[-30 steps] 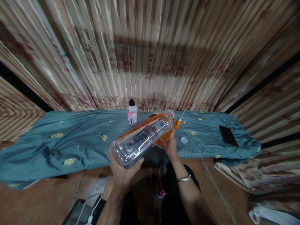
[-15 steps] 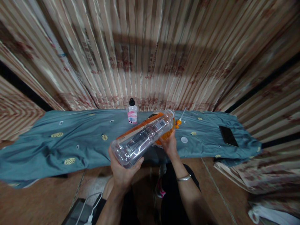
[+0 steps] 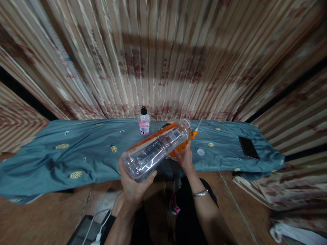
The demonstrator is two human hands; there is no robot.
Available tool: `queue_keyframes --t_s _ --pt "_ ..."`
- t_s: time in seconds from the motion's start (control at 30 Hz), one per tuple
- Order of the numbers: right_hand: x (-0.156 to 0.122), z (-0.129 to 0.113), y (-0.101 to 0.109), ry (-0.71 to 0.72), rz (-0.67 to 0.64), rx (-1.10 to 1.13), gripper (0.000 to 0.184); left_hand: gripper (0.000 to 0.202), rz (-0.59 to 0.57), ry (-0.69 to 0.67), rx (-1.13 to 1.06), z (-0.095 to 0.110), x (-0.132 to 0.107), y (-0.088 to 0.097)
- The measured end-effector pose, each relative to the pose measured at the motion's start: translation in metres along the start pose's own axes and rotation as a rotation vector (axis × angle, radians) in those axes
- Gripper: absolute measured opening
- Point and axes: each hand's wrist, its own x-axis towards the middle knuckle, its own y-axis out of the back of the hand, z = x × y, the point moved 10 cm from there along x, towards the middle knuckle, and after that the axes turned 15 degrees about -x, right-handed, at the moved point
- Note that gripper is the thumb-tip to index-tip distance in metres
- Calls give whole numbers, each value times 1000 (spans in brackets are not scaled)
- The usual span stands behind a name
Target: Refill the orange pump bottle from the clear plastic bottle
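- Our left hand [image 3: 134, 187] is clamped on the base of a clear plastic bottle [image 3: 158, 148], tilted at the frame's centre, its neck toward the upper right;
- our right hand [image 3: 184, 158] is wrapped around an orange bottle [image 3: 182, 146], partly hidden behind the clear one, just right of centre;
- we see an orange pump head [image 3: 194, 134] lying right beside it.

We seem to be in a home: pleated beige-and-red fabric curtains [image 3: 158, 34], yellow-spotted teal cloth [image 3: 97, 160], brown tiled floor [image 3: 46, 217].
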Motion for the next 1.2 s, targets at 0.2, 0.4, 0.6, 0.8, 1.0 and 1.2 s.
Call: queue_keyframes --t_s 0.2,0.4,0.6,0.8,1.0,1.2 --pt "0 -1 -1 17 0 14 95 109 -13 17 5 -4 0 0" --pt "0 -1 0 -12 1 6 96 111 -16 -40 33 -6 1 4" --pt "-1 -1 0 -26 -10 17 95 112 -36 -11 -3 -10 0 3" --pt "-1 -6 2 -4 -25 6 96 109 -25 -1 -16 -9 -1 3" --pt "-1 -6 2 -13 -24 -25 95 112 -17 -1 -2 -9 0 4" --pt "-1 -5 1 -16 -17 -26 100 110 -47 -8 8 -5 0 0"
